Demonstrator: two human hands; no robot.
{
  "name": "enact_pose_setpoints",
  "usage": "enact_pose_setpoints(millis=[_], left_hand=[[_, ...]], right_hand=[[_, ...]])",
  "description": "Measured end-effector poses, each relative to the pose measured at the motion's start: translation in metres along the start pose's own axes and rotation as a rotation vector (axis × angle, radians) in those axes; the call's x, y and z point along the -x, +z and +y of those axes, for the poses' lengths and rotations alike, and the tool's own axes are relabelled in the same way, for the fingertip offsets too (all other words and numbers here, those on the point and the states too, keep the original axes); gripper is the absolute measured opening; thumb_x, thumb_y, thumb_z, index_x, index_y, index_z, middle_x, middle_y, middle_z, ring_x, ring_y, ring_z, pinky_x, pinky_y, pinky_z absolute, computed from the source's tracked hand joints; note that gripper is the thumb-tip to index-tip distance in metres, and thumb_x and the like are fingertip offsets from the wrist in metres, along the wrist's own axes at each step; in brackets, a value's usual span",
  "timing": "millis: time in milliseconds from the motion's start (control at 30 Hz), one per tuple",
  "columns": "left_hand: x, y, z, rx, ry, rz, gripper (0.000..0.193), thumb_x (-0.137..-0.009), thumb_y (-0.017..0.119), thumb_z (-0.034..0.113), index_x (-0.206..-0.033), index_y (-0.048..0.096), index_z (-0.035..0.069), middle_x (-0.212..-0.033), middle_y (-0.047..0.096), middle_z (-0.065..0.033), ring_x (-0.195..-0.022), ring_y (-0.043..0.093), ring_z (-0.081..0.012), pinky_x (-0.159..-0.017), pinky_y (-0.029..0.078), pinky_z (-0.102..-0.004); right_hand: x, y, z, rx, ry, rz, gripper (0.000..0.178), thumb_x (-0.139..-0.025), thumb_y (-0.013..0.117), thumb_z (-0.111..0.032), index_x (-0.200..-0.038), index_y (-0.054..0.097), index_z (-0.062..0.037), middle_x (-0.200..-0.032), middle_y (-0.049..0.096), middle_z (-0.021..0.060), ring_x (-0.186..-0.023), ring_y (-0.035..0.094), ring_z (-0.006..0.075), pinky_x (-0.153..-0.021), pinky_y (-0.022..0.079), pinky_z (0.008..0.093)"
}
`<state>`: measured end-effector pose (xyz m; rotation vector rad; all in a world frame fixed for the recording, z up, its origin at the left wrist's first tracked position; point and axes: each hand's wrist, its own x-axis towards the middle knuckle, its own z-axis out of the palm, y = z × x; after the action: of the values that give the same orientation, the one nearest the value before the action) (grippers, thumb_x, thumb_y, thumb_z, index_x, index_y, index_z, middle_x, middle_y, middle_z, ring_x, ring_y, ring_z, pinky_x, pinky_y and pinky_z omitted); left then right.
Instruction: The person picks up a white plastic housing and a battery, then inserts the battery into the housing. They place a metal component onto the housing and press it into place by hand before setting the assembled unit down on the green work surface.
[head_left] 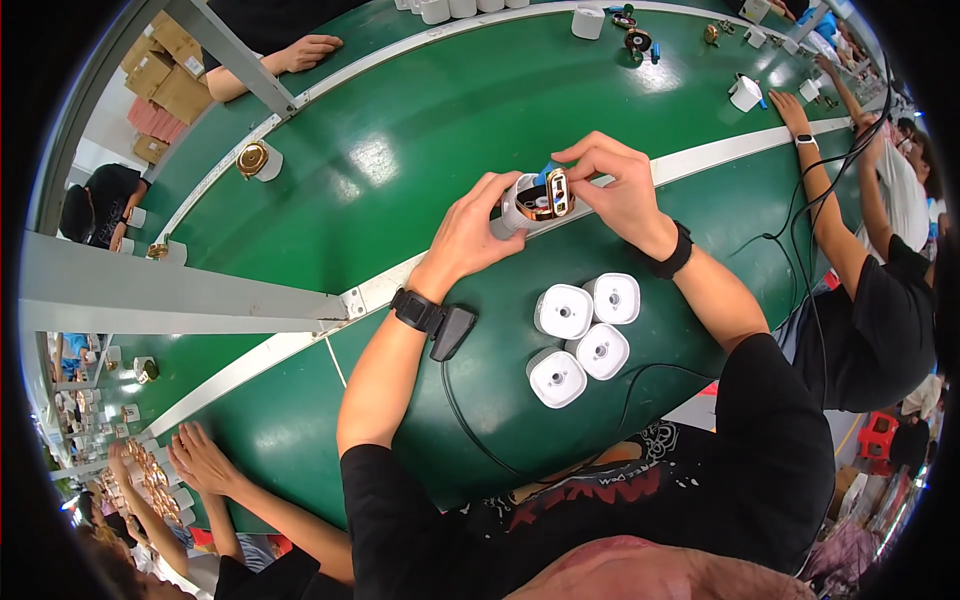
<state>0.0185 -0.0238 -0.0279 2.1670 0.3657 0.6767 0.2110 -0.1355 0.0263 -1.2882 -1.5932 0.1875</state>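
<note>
My left hand (pixel 466 232) is wrapped round a white cup-shaped housing (pixel 509 214), tilted above the white rail at the middle of the bench. At the housing's mouth sits a gold-rimmed part (pixel 558 192) with dark innards behind it. A small blue piece (pixel 547 172) shows at its upper edge. The thumb and fingers of my right hand (pixel 622 190) pinch together at the right side of the gold-rimmed part; their tips are partly hidden. Several white housings (pixel 564 311) stand grouped on the green bench between my forearms, each with a small hole in its face.
A white rail (pixel 700 158) crosses the green bench (pixel 400 110). A grey metal post (pixel 180 290) stands at left. Another white housing with a gold part (pixel 259 160) lies beyond it. Black cables (pixel 462 412) run from my wristband. Co-workers' hands rest on both sides.
</note>
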Motion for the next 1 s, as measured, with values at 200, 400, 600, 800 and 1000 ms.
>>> enact_pose_setpoints(millis=[200, 400, 600, 800, 1000], left_hand=[[-0.0011, 0.0, 0.0024, -0.04, 0.066, 0.06, 0.063, -0.067, 0.077, 0.004, -0.125, 0.054, 0.008, -0.115, 0.059, -0.0104, -0.104, 0.061, -0.0332, -0.085, 0.053, -0.0397], [-0.0016, 0.0004, 0.0021, -0.078, 0.152, 0.146, 0.062, -0.064, 0.078, 0.0, -0.121, 0.055, 0.008, -0.117, 0.058, -0.0103, -0.105, 0.061, -0.0339, -0.085, 0.054, -0.0403], [-0.0007, 0.0014, -0.0028, -0.092, 0.146, 0.155, 0.061, -0.063, 0.079, -0.001, -0.118, 0.055, 0.008, -0.118, 0.057, -0.0097, -0.105, 0.061, -0.0338, -0.084, 0.054, -0.0403], [-0.0012, 0.0019, -0.0016, -0.102, 0.15, 0.169, 0.06, -0.063, 0.079, 0.0, -0.117, 0.055, 0.008, -0.118, 0.057, -0.0092, -0.104, 0.061, -0.0335, -0.083, 0.054, -0.0402], [-0.0008, 0.0018, 0.0003, -0.128, 0.183, 0.179, 0.061, -0.061, 0.083, -0.004, -0.115, 0.055, 0.005, -0.113, 0.058, -0.0104, -0.095, 0.063, -0.0274, -0.08, 0.056, -0.0342]], right_hand=[[0.0047, 0.0028, -0.0018, 0.117, -0.22, 0.045, 0.016, -0.069, 0.072, 0.014, -0.072, 0.063, 0.0014, -0.095, 0.07, 0.0131, -0.072, 0.069, 0.0182, -0.063, 0.056, 0.027], [0.0033, 0.0041, 0.0035, 0.149, -0.481, 0.031, 0.017, -0.068, 0.077, 0.009, -0.071, 0.063, -0.0006, -0.091, 0.071, 0.0117, -0.068, 0.069, 0.0191, -0.057, 0.056, 0.0267], [0.007, 0.0056, 0.0008, 0.21, -0.598, -0.019, 0.017, -0.066, 0.079, 0.005, -0.071, 0.064, -0.0013, -0.088, 0.072, 0.0117, -0.065, 0.069, 0.019, -0.054, 0.056, 0.0263], [0.0063, 0.0008, 0.0034, 0.271, -0.661, -0.012, 0.018, -0.066, 0.079, 0.003, -0.071, 0.063, -0.0017, -0.089, 0.072, 0.0131, -0.064, 0.069, 0.0197, -0.053, 0.057, 0.0274], [0.0079, 0.0026, 0.0051, 0.283, -0.66, -0.007, 0.018, -0.066, 0.079, 0.001, -0.07, 0.063, -0.0017, -0.089, 0.072, 0.0138, -0.064, 0.069, 0.02, -0.054, 0.057, 0.0277]])
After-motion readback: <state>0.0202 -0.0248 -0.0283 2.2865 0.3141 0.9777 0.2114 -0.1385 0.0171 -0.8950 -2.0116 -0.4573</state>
